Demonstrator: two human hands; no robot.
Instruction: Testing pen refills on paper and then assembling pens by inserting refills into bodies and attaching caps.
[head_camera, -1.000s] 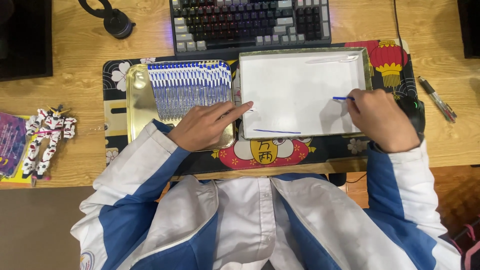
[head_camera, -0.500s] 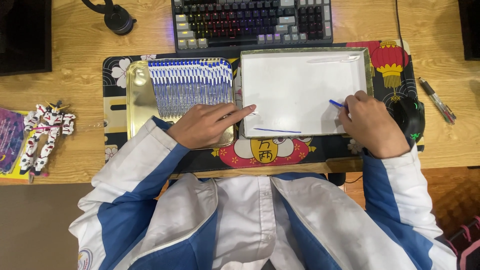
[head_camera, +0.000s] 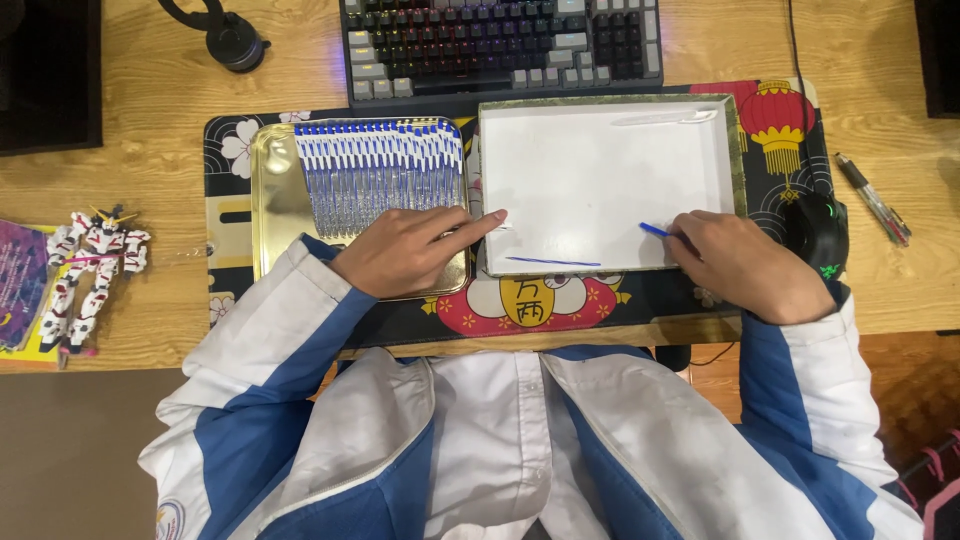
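My left hand (head_camera: 410, 250) rests on the near part of a gold tray (head_camera: 275, 200) that holds a row of several blue-capped pens (head_camera: 380, 170); its forefinger points right and touches the left rim of a white tray (head_camera: 600, 170). My right hand (head_camera: 745, 262) sits at the white tray's near right corner, fingers closed around a blue pen (head_camera: 655, 230) whose tip sticks out to the left over the tray. Another blue pen (head_camera: 552, 262) lies flat along the white tray's near edge.
Both trays sit on a patterned desk mat (head_camera: 225, 150) on a wooden desk. A keyboard (head_camera: 500, 45) lies behind them, a black mouse (head_camera: 820, 232) to the right, pens (head_camera: 873, 198) beyond it, a toy robot figure (head_camera: 85, 270) at the left.
My right hand has drawn back with the blue pen from over the white tray toward its near right corner. The left hand has stayed in place.
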